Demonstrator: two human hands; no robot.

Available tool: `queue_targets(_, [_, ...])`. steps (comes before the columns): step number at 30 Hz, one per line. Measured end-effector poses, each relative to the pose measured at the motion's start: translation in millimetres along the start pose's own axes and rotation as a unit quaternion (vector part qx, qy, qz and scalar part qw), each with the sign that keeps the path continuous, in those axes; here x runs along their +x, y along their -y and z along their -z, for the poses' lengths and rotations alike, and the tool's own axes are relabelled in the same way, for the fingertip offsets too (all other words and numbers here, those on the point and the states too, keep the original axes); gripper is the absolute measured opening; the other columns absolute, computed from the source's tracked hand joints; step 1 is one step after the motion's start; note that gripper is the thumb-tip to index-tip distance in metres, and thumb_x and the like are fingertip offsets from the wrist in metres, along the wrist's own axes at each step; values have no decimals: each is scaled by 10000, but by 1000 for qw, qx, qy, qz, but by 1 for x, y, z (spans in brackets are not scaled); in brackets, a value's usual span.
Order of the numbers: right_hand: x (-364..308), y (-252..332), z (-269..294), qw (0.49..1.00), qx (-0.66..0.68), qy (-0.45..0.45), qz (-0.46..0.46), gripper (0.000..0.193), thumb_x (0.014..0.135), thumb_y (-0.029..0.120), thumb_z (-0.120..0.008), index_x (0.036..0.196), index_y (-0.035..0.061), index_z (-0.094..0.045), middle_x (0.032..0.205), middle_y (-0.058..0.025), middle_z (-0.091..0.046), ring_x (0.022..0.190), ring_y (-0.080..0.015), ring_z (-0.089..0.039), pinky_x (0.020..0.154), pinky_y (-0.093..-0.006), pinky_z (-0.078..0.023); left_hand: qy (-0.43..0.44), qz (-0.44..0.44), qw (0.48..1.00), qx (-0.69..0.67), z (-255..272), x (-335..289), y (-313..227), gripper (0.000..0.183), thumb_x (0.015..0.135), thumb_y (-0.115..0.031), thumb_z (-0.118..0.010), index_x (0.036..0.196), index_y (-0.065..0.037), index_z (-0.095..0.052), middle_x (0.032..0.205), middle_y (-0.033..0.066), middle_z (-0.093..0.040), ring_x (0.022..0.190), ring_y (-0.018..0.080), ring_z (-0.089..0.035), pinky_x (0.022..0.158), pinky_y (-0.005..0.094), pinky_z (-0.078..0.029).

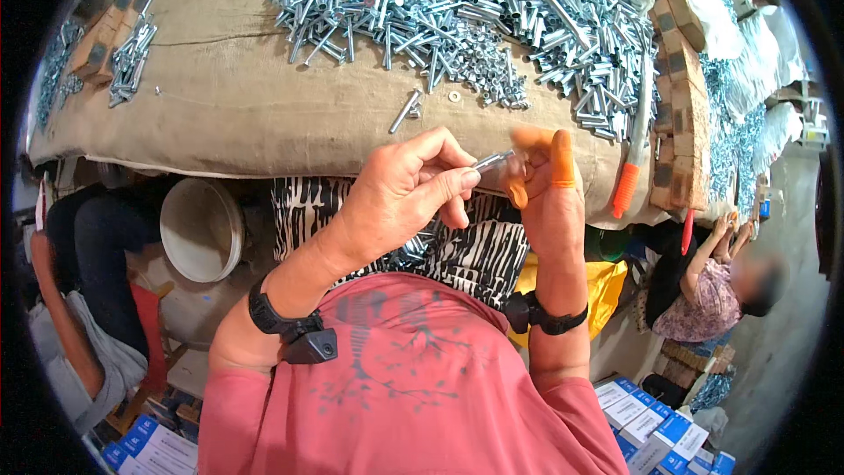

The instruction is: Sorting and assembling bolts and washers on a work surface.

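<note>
Between thumb and fingers, my left hand pinches a shiny metal bolt that points to the right. My right hand wears orange finger covers and is at the bolt's far end. Its fingers are smeared by motion, so their grip on that end cannot be made out. Just beyond my hands a loose bolt lies on the cloth-covered table, near a small washer. Farther back are heaps of bolts, small nuts and metal sleeves.
A tool with an orange grip lies at the table's right, beside wooden blocks. A white bucket is below on the left. Blue-and-white boxes are stacked lower right. Another person works at right; someone's legs show at left.
</note>
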State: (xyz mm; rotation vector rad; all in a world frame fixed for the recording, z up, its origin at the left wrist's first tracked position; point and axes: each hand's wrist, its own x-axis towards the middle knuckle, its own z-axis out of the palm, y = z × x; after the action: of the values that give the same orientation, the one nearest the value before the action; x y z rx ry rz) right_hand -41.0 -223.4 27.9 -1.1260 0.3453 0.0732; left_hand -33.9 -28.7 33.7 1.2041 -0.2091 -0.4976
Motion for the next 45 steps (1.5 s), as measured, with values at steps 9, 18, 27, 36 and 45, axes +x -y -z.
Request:
queue_targets(9, [-12,19,-2,980,32,194,-38,717,997,551,-343,1506,57,-232,685,-86,-579,473,-105,-458,448,-217,-384,-83,-44,994,57,6,5,9,73,950,-56,-566,923,6,-539,762,33,-595,627,99,-639,555,222,-503])
queue_targets(18, [-5,7,2,959,-234,144,71,324,1007,217,-499,1260,17,-523,702,-7,-556,516,-53,-456,459,-190,-355,3,30,999,-11,11,-5,3,76,956,-64,-561,952,11,-572,786,34,-601,644,86,-636,580,225,-528])
queue_targets(27, [21,15,13,977,-191,54,76,368,1032,324,-443,1056,11,-634,730,-9,-586,533,-67,-505,492,-202,-392,-47,-215,815,536,55,26,-14,382,777,96,-577,1103,-91,-648,997,121,-566,844,289,-639,685,354,-523])
queue_targets(36, [74,36,20,810,-508,-36,291,212,934,104,-590,1141,76,-626,875,-69,-598,687,-194,-600,608,-296,-473,-70,-196,761,614,72,49,-12,226,828,24,-617,1038,-61,-621,1024,116,-566,812,325,-617,685,388,-509])
queue_targets(45, [71,31,26,855,-423,-86,287,165,936,73,-589,1098,57,-617,994,-78,-636,775,-138,-624,667,-266,-500,-132,-62,972,184,47,33,-8,133,944,-72,-588,1056,0,-587,798,40,-600,581,37,-512,499,197,-391])
